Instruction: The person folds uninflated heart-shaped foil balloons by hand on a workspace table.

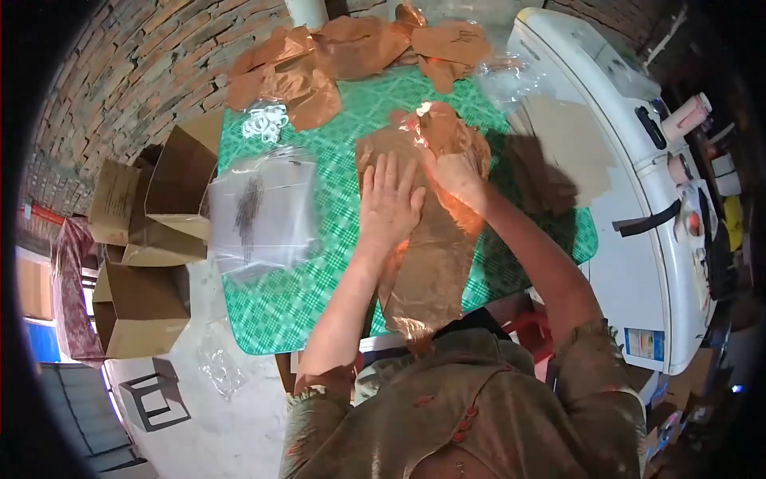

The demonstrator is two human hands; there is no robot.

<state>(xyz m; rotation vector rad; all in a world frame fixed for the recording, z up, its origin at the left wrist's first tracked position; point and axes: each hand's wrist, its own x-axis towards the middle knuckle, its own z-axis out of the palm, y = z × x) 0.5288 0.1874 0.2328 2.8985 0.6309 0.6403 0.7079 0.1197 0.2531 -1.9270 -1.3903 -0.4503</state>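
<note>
A long copper-brown piece of thin, shiny material lies along the table from its middle to the front edge, close to my body. My left hand rests flat on its left half, palm down with the fingers stretched out. At the upper right side, my right hand is closed on a gathered fold of the same material, its fingertips partly hidden by the fold. The material's upper end is bunched and catches bright light.
More copper-brown pieces are heaped at the table's far edge. Small white plastic parts and clear plastic bags lie left on the green checked cloth. Beige cards are at right, cardboard boxes at left, a white appliance beyond.
</note>
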